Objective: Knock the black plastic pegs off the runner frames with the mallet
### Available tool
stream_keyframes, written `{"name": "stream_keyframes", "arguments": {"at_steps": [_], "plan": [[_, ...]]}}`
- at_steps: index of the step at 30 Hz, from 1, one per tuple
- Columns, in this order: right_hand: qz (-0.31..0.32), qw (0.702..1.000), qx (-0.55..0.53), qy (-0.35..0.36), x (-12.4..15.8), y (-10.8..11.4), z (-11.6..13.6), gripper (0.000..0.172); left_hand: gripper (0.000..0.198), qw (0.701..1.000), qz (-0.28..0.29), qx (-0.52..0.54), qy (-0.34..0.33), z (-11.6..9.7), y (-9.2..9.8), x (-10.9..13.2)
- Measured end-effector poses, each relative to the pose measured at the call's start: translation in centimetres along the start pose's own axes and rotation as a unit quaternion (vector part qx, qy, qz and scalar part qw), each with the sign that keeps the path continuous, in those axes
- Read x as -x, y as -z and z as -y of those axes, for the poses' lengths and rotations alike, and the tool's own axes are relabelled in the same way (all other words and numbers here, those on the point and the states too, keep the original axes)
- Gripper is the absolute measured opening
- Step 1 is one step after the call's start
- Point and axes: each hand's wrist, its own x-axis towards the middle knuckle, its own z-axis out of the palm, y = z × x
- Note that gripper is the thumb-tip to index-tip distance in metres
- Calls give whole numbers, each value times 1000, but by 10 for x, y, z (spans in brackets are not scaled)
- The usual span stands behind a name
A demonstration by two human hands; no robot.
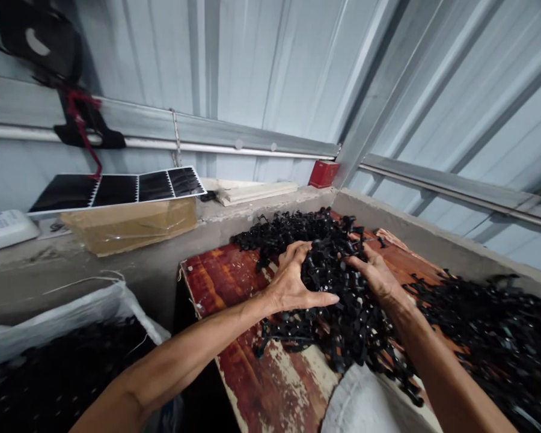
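A heap of small black plastic parts (329, 270), apparently joined in tangled strips, lies on a worn red-brown wooden board (234, 282). My left hand (293, 279) curves around the left side of a clump, its thumb stretched across the front and its fingertips hidden behind the parts. On the other side my right hand (372, 270) grips the same clump, fingers partly buried in it. Between both hands the clump is squeezed and partly raised; whether it has left the heap entirely I cannot tell.
An open white sack (130, 300) of black parts stands at lower left. Another black pile (491, 331) lies right. White fabric (365, 403) covers the board's near edge. The ledge behind holds a cardboard box (135, 225), white boards (256, 192) and a red box (323, 174).
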Motion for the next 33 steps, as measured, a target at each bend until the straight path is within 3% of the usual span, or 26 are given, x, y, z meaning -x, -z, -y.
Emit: {"name": "stream_keyframes", "arguments": {"at_steps": [3,9,17,21,27,33], "plan": [[-13,1000,-5,18,4,8,13,69,105,999,-6,-7,-39,-12,6,-5],[-29,998,-32,46,17,15,34,45,99,995,-17,-2,-103,-29,13,-13],[-60,991,-66,97,28,39,78,40,96,976,-73,-5,-206,-68,28,-28],[-44,993,-69,80,36,31,70,40,99,980,-69,5,-186,-64,26,-14],[-10,997,-64,51,53,13,44,34,103,996,-12,25,-86,-49,15,17],[-32,994,-65,88,52,40,79,39,98,985,-63,23,-162,-81,22,-4]]}}
